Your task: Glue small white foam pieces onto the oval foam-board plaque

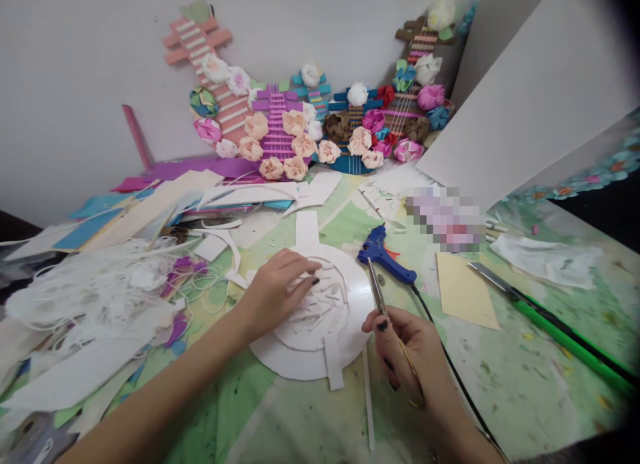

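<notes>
Dark polish coats visible nails on the person's left grip and right grip. The left forearm is bare; a dark sleeve shows on the right arm.

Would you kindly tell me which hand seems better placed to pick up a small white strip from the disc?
Probably the left hand: it is over the small white strips on the white disc, whereas the right hand is holding scissors.

White disc, blue glue gun
</notes>
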Motion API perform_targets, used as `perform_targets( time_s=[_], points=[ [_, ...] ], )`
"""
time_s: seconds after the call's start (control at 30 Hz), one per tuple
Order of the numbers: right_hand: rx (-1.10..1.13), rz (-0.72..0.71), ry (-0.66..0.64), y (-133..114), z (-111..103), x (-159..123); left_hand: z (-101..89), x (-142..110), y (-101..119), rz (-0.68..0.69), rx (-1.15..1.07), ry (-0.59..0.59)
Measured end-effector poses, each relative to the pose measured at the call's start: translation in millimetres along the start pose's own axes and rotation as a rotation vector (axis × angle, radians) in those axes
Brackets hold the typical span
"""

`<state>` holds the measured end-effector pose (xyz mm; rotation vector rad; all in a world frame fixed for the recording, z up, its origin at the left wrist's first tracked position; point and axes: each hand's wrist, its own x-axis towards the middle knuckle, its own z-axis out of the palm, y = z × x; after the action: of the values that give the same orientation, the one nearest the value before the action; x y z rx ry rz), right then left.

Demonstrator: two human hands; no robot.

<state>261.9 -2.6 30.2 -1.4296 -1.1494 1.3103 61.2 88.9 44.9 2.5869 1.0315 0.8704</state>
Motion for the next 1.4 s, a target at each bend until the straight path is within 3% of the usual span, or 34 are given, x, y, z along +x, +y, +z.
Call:
perform_targets(
  time_s=[0.1, 0.17, 0.23, 0.3, 0.43, 0.53, 0.63, 0.77, 0.9, 1.07, 1.23, 1.4],
  points=[
    [0.008, -0.021, 0.006, -1.2, 0.1, -1.5, -4.0, -19.1, 23.2, 0.059, 0.024, -0.149],
    [0.022, -0.034, 0.009, -1.4, 0.1, -2.6, -2.0, -33.1, 36.7, 0.201, 0.105, -0.291],
    [0.037, -0.041, 0.011, -1.4, 0.0, -3.3, 2.7, -45.0, 45.1, 0.316, 0.193, -0.348],
    [0.041, -0.042, 0.008, -1.0, -0.1, -3.6, 8.5, -54.1, 47.7, 0.355, 0.249, -0.313],
    [0.028, -0.065, 0.025, 1.5, 0.0, -3.5, 18.1, -65.6, 44.6, 0.326, 0.253, -0.196],
    [0.006, -0.067, 0.036, 3.0, 0.0, -3.3, 18.6, -70.4, 42.7, 0.275, 0.202, -0.177],
    [-0.027, -0.044, -0.003, 2.0, -0.2, -3.6, 12.5, -72.6, 41.8, 0.098, 0.103, -0.092],
    [-0.160, 0.016, -0.229, -1.9, 1.4, -8.8, 1.6, -72.6, 40.3, -0.199, 0.040, 0.127],
    [-0.371, 0.089, -0.372, -7.7, 5.4, -20.3, -3.7, -71.8, 40.1, -0.308, 0.016, 0.179],
    [-0.481, 0.087, -0.473, -15.4, 11.8, -27.8, -0.5, -74.3, 42.9, -0.300, 0.026, 0.223],
    [-0.497, -0.011, -0.434, -14.4, 19.7, -24.3, 4.5, -76.2, 48.3, -0.212, 0.034, 0.229],
    [-0.509, 0.006, -0.453, -15.5, 23.1, -21.0, 5.2, -76.9, 47.8, -0.185, 0.080, 0.262]
  ],
)
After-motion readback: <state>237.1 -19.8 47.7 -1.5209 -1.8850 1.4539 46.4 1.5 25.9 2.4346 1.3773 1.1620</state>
